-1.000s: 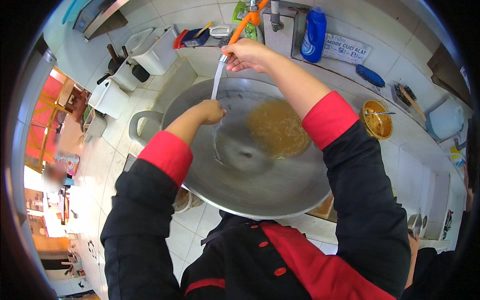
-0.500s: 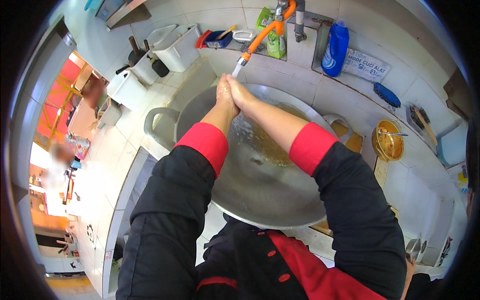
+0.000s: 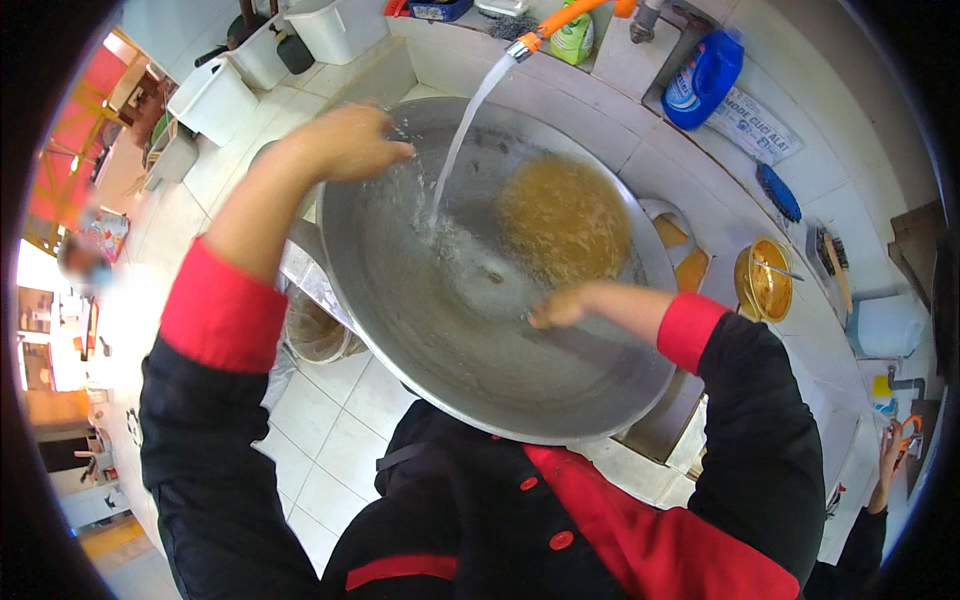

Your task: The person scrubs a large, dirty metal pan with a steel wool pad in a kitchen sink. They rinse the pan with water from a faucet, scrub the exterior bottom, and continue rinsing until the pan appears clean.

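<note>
Large round metal pan (image 3: 430,335), one, set below the tap hose, its mouth facing up, a loop handle (image 3: 668,215) showing at its right side. Contents: a brownish pool of liquid (image 3: 565,220), lying toward the far right of the interior. Orange hose (image 3: 560,18) with metal nozzle, one, running; its water stream (image 3: 468,120) now falls directly into the pan, with splashes near the left wall. Left hand (image 3: 345,143), blurred, raised at the pan's far left rim; grip loose, thumb apart from the fingers, no object visible in it. Right hand (image 3: 562,305), blurred, lowered over the interior, just below the pool; state of grip cannot be told, nor whether the fingers touch the metal. Change noted: half a second ago the two hands were pressed together under the nozzle; they are now well apart, one on each side of the stream. Bearing on the work: no palm interrupts the flow, so the pan appears to receive all of it, and each hand is free to act separately. Adjacent: yellow bowl (image 3: 741,285) with spoon (image 3: 778,270), right; white tub (image 3: 212,102), left, on the tiled table (image 3: 205,190).
</note>
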Available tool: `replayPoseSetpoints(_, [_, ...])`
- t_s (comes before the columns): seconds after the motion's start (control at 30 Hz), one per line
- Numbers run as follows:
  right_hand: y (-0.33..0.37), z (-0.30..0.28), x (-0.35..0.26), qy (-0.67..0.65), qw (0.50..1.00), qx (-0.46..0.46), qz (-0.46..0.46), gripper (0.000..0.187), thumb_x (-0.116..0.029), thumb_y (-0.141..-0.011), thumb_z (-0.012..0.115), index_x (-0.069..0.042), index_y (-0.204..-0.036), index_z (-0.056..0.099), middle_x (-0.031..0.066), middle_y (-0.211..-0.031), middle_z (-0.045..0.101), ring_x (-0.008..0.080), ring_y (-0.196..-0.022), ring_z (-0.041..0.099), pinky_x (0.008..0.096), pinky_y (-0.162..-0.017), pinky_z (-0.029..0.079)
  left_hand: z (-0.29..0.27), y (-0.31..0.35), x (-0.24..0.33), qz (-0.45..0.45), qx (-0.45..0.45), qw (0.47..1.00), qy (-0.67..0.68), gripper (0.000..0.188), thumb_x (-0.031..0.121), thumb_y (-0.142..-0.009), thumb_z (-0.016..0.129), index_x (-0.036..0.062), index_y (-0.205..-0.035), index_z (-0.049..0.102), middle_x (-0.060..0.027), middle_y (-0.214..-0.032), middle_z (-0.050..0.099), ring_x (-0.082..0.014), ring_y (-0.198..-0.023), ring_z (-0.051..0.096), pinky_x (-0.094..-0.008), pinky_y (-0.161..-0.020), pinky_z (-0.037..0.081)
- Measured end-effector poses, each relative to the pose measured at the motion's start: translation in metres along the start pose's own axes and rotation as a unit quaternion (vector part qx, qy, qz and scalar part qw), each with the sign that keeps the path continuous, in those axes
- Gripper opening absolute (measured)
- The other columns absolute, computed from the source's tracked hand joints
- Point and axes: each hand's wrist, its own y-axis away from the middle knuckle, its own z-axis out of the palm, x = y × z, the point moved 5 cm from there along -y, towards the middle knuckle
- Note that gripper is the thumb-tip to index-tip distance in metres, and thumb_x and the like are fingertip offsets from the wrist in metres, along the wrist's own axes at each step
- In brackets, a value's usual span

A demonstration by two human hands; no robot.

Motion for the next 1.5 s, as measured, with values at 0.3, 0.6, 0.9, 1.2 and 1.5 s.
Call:
replayPoseSetpoints(0.3, [-0.078,0.034,0.076,-0.135,0.947,0.267,0.114,0.072,-0.056,-0.093,0.02,-0.008,-0.146,0.012,0.0219,-0.146,0.025,0.0345,-0.138,0.015,0.0479,-0.112,0.011,0.045,0.062,-0.142,-0.174,0.138,0.826,0.519,0.043,0.016,-0.089,0.052,-0.0056,-0.124,0.041,-0.0166,-0.096,0.061,-0.0214,-0.08,0.062,-0.0322,-0.075,0.051])
replayPoseSetpoints(0.6, [-0.109,0.032,-0.011,-0.131,0.892,0.43,-0.041,0.067,-0.048,-0.095,0.023,-0.006,-0.145,0.013,0.0179,-0.149,0.02,0.0315,-0.14,0.011,0.0467,-0.113,0.004,0.054,0.059,-0.119,-0.126,0.183,0.538,0.813,0.022,0.008,-0.091,0.045,-0.0076,-0.107,0.043,0.0025,-0.063,0.035,-0.0053,-0.046,0.031,-0.0229,-0.042,0.031])
replayPoseSetpoints(0.9, [-0.126,0.011,0.064,-0.119,0.916,0.328,0.2,0.064,-0.043,-0.096,0.024,0.0,-0.143,0.019,0.02,-0.146,0.025,0.0327,-0.139,0.013,0.0453,-0.113,0.006,0.05,0.069,-0.109,-0.125,0.214,0.561,0.79,0.022,0.007,-0.09,0.046,-0.0075,-0.106,0.042,0.0025,-0.063,0.034,-0.0056,-0.046,0.031,-0.0229,-0.042,0.031])
replayPoseSetpoints(1.2, [-0.07,0.061,0.07,-0.081,0.928,0.356,0.074,0.066,-0.048,-0.095,0.024,-0.003,-0.143,0.019,0.0184,-0.149,0.019,0.0327,-0.139,0.012,0.0467,-0.112,0.008,0.043,0.074,-0.095,-0.119,0.216,0.591,0.768,0.02,0.009,-0.09,0.046,-0.0052,-0.103,0.045,0.003,-0.064,0.033,-0.0044,-0.047,0.031,-0.0213,-0.043,0.031])
replayPoseSetpoints(1.5, [-0.162,-0.089,0.013,-0.125,0.803,0.513,0.277,0.07,-0.051,-0.092,0.027,-0.003,-0.143,0.022,0.0166,-0.15,0.017,0.0329,-0.139,0.014,0.0516,-0.109,0.015,0.026,0.09,-0.069,-0.121,0.244,0.61,0.744,0.025,0.013,-0.091,0.044,-0.0057,-0.108,0.047,0.0053,-0.062,0.031,-0.0024,-0.046,0.029,-0.0191,-0.041,0.029])
